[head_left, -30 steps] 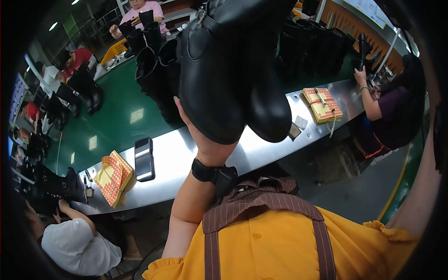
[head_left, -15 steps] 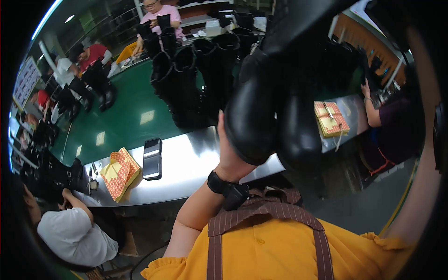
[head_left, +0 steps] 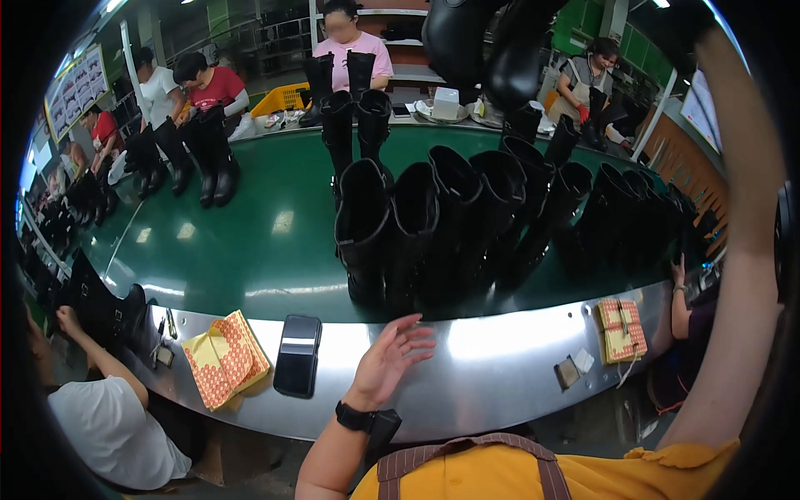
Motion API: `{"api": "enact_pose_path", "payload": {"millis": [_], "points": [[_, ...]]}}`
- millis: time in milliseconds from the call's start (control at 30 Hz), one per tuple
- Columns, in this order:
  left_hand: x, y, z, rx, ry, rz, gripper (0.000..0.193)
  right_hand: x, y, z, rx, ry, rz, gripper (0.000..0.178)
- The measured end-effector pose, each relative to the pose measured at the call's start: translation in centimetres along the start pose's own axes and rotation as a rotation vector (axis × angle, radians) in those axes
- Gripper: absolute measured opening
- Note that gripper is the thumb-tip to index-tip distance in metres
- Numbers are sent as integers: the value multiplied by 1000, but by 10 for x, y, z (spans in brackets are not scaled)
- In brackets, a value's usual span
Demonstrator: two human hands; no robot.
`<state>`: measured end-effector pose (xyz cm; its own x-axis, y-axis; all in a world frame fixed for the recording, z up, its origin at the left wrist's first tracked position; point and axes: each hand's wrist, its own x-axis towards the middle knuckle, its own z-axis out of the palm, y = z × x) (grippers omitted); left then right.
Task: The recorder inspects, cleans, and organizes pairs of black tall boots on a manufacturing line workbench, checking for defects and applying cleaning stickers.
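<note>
My left hand [head_left: 392, 360] is over the metal edge of the bench, palm up and fingers spread, with nothing in it. My raised right arm [head_left: 742, 242] runs up the right side, its hand beyond the picture's rim. A pair of black boots [head_left: 517, 62] hangs at the top, toes down, above the bench; what holds it is out of sight. Several tall black boots [head_left: 364, 212] stand upright in pairs on the green belt [head_left: 233, 242], just beyond my left hand.
Left of my hand lie a phone [head_left: 297, 356] and a yellow-orange patterned pad [head_left: 227, 360]; another pad [head_left: 622, 331] lies at right, near small pieces [head_left: 567, 372]. A white-shirted person [head_left: 125, 425] handles a boot at left. Others work across the belt.
The pair of boots has risen from in front of me to the top of the picture. My left hand has come off it and opened. The view has tilted up.
</note>
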<state>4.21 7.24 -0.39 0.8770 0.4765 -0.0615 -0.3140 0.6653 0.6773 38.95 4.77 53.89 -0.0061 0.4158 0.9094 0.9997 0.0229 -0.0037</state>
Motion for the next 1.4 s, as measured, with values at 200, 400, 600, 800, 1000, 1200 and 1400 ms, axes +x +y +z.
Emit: {"api": "enact_pose_path", "payload": {"millis": [200, 400, 600, 800, 1000, 1200, 1400], "points": [[-16, 27, -54, 14, 137, 78, 41, -28, 113, 206, -577, -71, 302, 53], [-9, 21, -87, -117, 343, 54, 37, -142, 155, 377, -288, -353, 355, 56], [-11, 12, -91, -205, 581, 34, 38, -182, 196, 455, -431, -915, 357, 50], [-8, 18, -88, -150, 510, 30, 31, -184, 197, 452, -549, -929, 384, 56], [-9, 19, -89, -221, 466, 53, 30, -192, 204, 453, -518, -857, 400, 75], [-11, 18, -89, -202, 476, 53, 28, -166, 167, 427, -439, -559, 133, 64], [-10, 18, -85, -196, 470, 60, 27, -123, 8, 374, 318, -897, 161, 79]]}}
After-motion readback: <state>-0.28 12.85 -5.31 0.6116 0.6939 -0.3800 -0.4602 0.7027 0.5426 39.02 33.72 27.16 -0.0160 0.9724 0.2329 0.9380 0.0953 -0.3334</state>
